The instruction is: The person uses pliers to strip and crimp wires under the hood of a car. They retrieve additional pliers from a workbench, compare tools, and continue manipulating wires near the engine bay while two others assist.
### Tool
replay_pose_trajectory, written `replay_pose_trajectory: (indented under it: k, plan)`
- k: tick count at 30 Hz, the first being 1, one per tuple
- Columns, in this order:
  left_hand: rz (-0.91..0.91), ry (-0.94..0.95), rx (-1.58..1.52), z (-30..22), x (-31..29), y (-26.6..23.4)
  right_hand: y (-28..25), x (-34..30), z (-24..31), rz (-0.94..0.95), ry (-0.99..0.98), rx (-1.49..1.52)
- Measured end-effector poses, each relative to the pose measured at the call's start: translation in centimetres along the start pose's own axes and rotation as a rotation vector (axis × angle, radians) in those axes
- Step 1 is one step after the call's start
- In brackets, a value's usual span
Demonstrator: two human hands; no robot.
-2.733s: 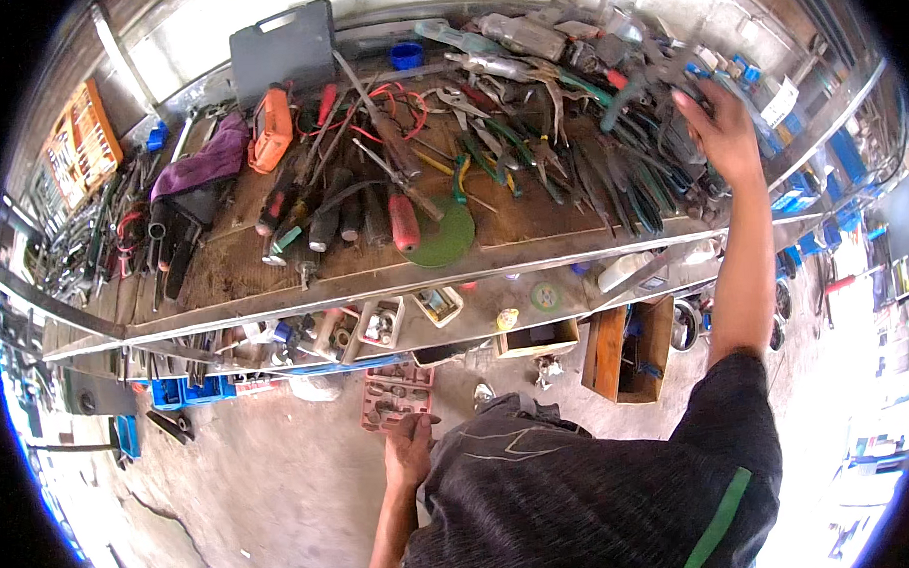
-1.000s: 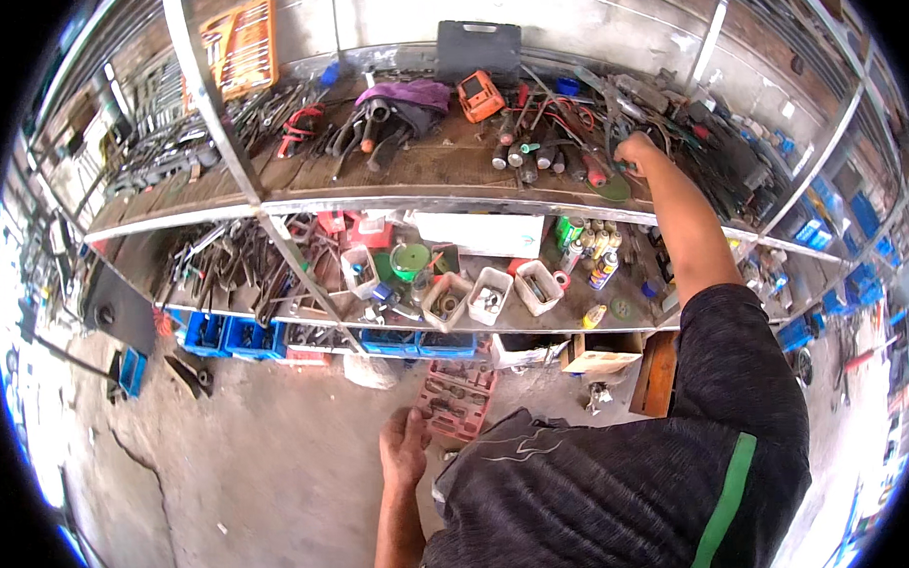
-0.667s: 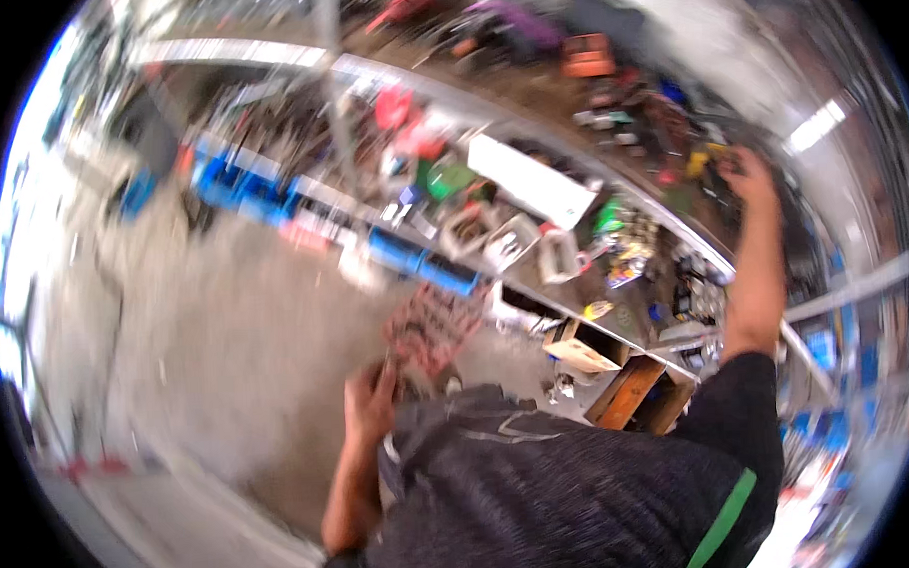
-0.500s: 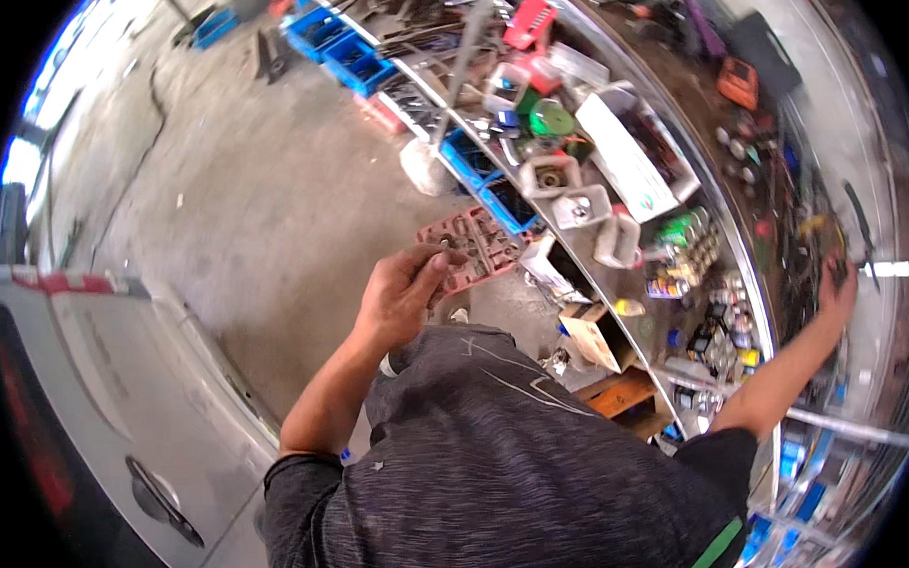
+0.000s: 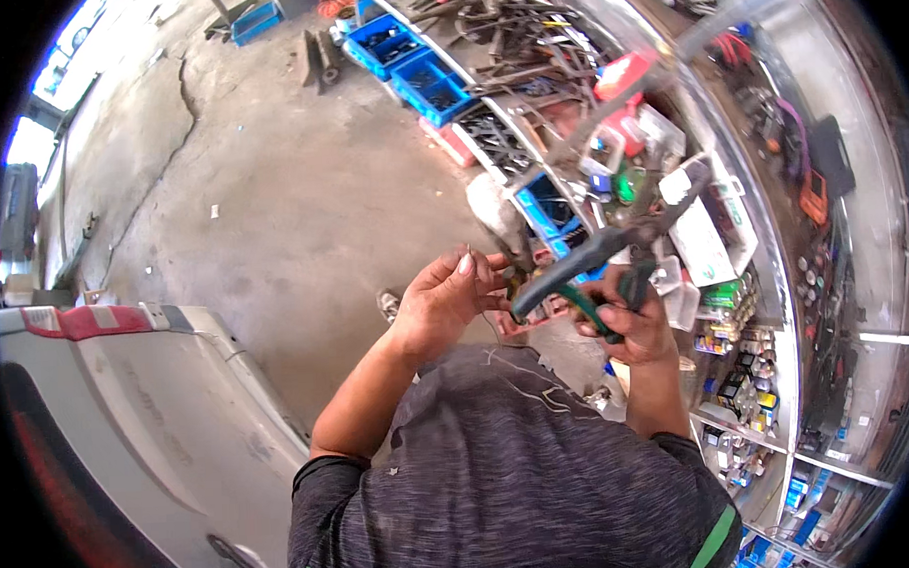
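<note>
My right hand [image 5: 638, 323], in front of my chest, is closed around pliers [image 5: 574, 270] with long dark grips. A green handle [image 5: 588, 311] also sticks out of that grip; whether it belongs to a second tool I cannot tell. The jaws, at the upper right, are blurred. Just left of the pliers, my left hand [image 5: 437, 303] is raised with thumb and forefinger pinched together. What they hold is too small to make out, though a thin line runs down near the fingers.
A shelf unit runs along the right, with blue bins [image 5: 433, 87], loose metal tools [image 5: 526, 41], a white box [image 5: 701, 240] and small bottles and cans. At the left stands a pale vehicle [image 5: 158, 404]. Concrete floor [image 5: 301, 189] lies between them.
My right hand has come back from the far right shelf to my chest and now holds pliers. My left hand has shifted slightly right. The view has turned.
</note>
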State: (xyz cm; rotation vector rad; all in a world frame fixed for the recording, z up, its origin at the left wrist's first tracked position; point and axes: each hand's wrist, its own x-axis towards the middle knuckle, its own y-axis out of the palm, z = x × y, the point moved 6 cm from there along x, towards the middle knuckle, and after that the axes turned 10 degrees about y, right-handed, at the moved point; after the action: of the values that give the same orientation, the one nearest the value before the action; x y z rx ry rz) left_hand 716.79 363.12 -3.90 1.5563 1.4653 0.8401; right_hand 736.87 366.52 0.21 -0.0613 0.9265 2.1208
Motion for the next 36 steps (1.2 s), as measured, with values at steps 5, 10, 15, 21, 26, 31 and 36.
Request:
replay_pose_trajectory:
  k: [5,10,15,21,26,31,36]
  plan:
    - [0.142,0.055,0.323,-12.9,0.0,-7.9,10.2,14.9,-2.3,0.27,0.11,-0.048]
    - [0.036,0.303,0.323,-24.6,-0.3,-12.7,17.9,28.6,-5.3,0.369,0.145,0.003]
    - [-0.253,0.486,1.126,-40.0,1.5,-17.0,21.2,42.5,-2.3,0.183,0.004,-0.465]
    - [-0.58,0.433,1.566,-58.1,5.5,-24.3,24.2,60.5,-2.9,0.424,0.306,-0.582]
    - [-0.826,0.385,1.315,-72.1,7.6,-31.8,39.0,75.2,-4.0,0.862,0.561,-0.099]
    - [-0.934,0.479,1.169,-86.1,6.9,-37.2,52.6,88.3,-6.6,1.05,0.826,-0.084]
    - [-0.935,0.597,1.081,-98.4,5.0,-46.4,64.4,102.4,-10.9,1.114,0.727,-0.522]
